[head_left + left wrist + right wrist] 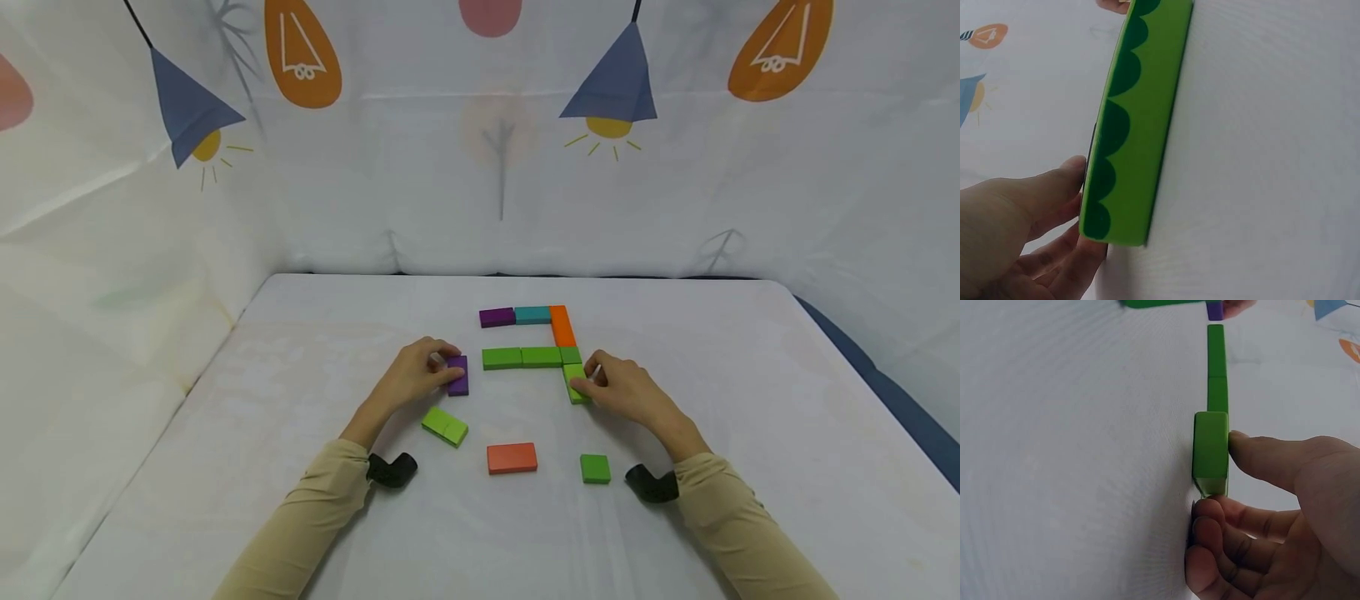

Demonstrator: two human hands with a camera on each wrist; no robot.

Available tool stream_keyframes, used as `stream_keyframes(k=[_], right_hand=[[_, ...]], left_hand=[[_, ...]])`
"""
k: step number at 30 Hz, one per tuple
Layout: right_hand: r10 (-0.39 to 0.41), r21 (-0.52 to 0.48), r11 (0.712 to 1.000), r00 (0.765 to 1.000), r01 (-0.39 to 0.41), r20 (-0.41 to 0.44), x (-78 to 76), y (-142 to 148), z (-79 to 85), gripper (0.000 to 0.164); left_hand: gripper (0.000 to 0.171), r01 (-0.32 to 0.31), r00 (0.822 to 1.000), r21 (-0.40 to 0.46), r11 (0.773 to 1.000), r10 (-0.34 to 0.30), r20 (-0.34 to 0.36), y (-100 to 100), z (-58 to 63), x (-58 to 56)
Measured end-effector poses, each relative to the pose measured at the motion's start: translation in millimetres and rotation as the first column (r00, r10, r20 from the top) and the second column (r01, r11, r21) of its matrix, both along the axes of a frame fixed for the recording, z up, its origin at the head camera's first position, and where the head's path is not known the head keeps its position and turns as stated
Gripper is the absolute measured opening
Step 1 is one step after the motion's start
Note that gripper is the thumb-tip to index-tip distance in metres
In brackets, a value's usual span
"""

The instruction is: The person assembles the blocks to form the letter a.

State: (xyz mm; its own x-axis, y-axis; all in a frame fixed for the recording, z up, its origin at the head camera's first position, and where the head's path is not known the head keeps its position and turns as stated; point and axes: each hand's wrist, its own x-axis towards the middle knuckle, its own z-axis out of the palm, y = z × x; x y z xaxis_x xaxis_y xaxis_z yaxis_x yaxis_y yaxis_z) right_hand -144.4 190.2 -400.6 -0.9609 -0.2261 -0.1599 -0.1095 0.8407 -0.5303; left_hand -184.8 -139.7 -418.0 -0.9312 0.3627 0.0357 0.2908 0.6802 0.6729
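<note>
My left hand (411,372) grips a small purple block (458,377) between thumb and fingers, to the left of a row of green blocks (521,358). In the left wrist view a light green block (1141,125) with dark scallops stands in front and hides most of the purple one. My right hand (628,387) pinches a light green block (573,385) at the lower right end of the arrangement, its thumb on top. Above that block lie a small green square (571,356) and an orange block (563,326). At the top edge, a teal block (532,315) meets a dark purple block (497,318).
Nearer to me lie a loose light green block (445,427), a red-orange block (512,459) and a green square (596,469). Black wrist devices (393,471) jut out from both cuffs. A printed white curtain (420,183) hangs behind the white table (337,304).
</note>
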Motion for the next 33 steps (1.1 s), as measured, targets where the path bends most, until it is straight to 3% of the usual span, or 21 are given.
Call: stream_keyframes(k=[15, 33], right_hand=[[-0.010, 0.001, 1.000, 1.000, 0.010, 0.013, 1.1, 1, 0.0, 0.038], [-0.015, 0.005, 1.000, 1.000, 0.015, 0.023, 0.7, 0, 0.5, 0.035]], left_hand=[[0.033, 0.031, 0.999, -0.031, 0.999, -0.032, -0.042, 11, -2.6, 2.2], [0.033, -0.010, 0.998, -0.062, 0.998, 0.006, -0.065, 20, 1.1, 8.1]])
